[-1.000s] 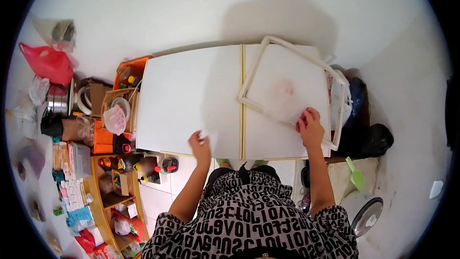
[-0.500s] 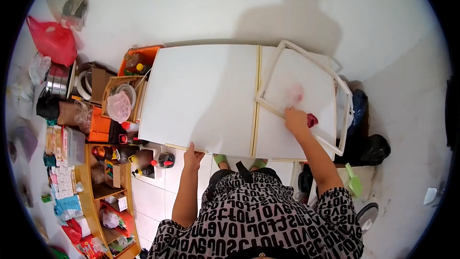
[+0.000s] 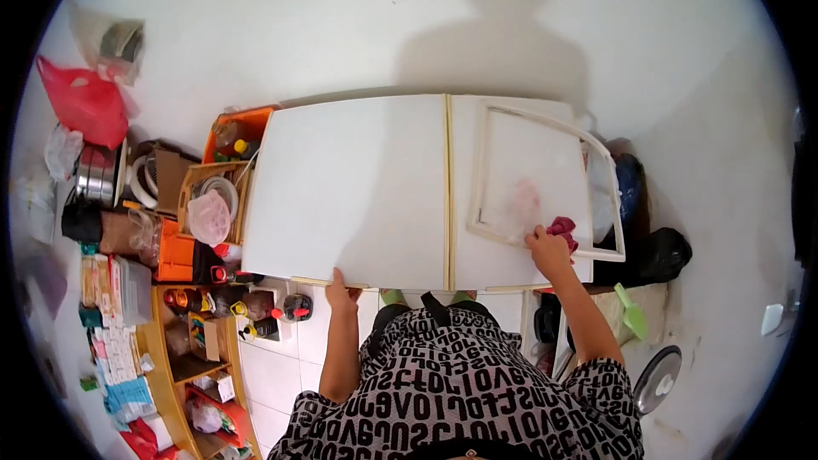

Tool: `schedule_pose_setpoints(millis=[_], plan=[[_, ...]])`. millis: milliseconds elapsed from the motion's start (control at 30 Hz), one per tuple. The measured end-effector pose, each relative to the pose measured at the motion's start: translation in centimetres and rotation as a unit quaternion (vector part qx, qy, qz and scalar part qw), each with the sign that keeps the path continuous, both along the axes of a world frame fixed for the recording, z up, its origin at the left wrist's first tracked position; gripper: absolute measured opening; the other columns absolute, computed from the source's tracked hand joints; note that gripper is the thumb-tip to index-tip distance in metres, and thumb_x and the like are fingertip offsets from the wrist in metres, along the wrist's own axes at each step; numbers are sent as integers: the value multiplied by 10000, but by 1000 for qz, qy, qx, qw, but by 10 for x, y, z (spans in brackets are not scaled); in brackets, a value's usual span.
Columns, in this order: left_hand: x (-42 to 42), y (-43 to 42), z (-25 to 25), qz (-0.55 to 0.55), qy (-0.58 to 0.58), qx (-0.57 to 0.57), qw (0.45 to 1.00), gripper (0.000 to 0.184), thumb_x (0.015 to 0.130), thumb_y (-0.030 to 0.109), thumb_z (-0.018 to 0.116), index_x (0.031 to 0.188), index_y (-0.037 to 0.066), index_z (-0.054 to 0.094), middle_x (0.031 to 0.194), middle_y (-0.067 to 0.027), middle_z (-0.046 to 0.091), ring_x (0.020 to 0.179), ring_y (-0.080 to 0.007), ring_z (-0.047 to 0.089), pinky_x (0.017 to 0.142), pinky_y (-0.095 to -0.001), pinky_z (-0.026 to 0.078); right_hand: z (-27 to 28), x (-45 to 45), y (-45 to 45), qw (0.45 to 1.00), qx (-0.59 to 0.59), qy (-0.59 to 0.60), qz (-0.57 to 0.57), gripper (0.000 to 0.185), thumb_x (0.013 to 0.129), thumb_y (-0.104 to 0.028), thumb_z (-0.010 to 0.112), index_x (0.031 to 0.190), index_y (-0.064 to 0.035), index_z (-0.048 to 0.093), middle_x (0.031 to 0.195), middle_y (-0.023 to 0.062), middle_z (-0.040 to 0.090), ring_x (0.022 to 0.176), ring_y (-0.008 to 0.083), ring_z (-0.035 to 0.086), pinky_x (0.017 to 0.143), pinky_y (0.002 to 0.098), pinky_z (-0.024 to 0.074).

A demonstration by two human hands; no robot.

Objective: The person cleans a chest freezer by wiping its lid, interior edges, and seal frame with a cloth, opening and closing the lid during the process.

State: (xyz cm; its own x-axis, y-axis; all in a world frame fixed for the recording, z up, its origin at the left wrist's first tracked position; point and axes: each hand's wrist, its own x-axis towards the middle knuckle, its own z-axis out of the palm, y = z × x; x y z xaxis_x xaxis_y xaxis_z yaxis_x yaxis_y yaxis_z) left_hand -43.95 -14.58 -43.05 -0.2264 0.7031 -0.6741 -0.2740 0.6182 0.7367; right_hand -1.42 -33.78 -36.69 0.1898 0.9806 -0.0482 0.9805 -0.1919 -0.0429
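A wide white panel, split by a yellowish strip, lies in front of me. My left hand is closed on its near edge, thumb on top and fingers below. On the panel's right part rests a clear shelf with a white rim; its right end reaches past the panel. My right hand is closed at the shelf's near rim with a dark red cloth bunched in it. The fingers are partly hidden, and a reddish blur like a reflection shows in the clear pane.
Orange crates, a pink basket and bottles crowd the left side beside a wooden shelf unit. Dark bags stand at the right end. A green scoop and a round lid are at lower right.
My right hand has moved right and nearer to me along the rim with the cloth. The clear shelf has turned to lie squarer to the panel. My left hand keeps its hold.
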Motion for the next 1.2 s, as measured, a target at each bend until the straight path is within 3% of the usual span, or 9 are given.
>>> schedule_pose_setpoints(millis=[67,133,333,467,567,733,800,833,1200], plan=[[-9,6,26,-29,-73,73,994,328,897,321,585,1031,29,522,818,-84,615,617,-189,619,496,-300,513,-2,0,-5,999,20,-13,-23,165,723,-90,603,885,-100,569,917,103,542,664,252,629,549,378,481],[6,5,101,-26,30,80,996,266,903,270,573,974,18,527,786,-90,612,592,-192,614,496,-307,524,-2,-2,-6,999,23,12,-33,177,713,-90,614,883,-94,567,950,105,545,679,255,630,555,378,485],[17,42,216,-76,-35,282,956,189,877,184,588,948,10,581,825,-98,640,755,-222,651,708,-351,554,19,-8,-4,994,48,60,-75,383,700,-103,659,1068,-105,549,1141,116,514,715,275,627,587,389,504],[48,91,286,-105,-136,391,904,449,864,128,593,1243,-41,420,1071,-207,615,1010,-288,622,878,-375,511,20,-4,-8,983,68,134,-102,604,699,-149,709,1256,-141,476,1217,107,470,722,281,624,599,395,508],[89,121,330,-166,-72,479,859,613,869,113,589,1364,-34,259,1182,-249,547,1092,-294,574,967,-365,452,23,-5,-7,981,77,119,-134,636,689,-173,732,1268,-140,472,1221,96,471,725,278,625,606,392,507],[138,168,344,-249,93,625,734,582,826,26,593,1353,-6,348,1300,-210,487,1240,-275,459,1003,-355,391,16,-11,-8,976,80,129,-155,629,682,-150,732,1259,-124,482,1200,104,488,722,277,612,630,395,493],[148,183,343,-254,425,699,516,514,786,3,606,1282,68,490,1349,-181,456,1219,-293,476,975,-337,410,8,-10,-11,976,96,113,-159,608,699,-186,726,1257,-126,493,1216,100,473,741,274,623,627,387,508],[156,182,345,-245,465,691,496,480,799,19,616,1256,148,543,1400,-107,421,1240,-268,462,965,-329,429,8,-11,-11,976,98,112,-158,608,699,-186,726,1257,-126,493,1216,100,473,741,274,623,627,387,508],[185,222,348,-254,469,707,465,518,791,-19,612,1253,208,552,1379,-23,448,1131,-226,545,820,-306,508,47,-17,-15,921,200,126,-311,451,779,-162,628,1219,-138,535,1188,70,485,937,293,598,735,391,511]])
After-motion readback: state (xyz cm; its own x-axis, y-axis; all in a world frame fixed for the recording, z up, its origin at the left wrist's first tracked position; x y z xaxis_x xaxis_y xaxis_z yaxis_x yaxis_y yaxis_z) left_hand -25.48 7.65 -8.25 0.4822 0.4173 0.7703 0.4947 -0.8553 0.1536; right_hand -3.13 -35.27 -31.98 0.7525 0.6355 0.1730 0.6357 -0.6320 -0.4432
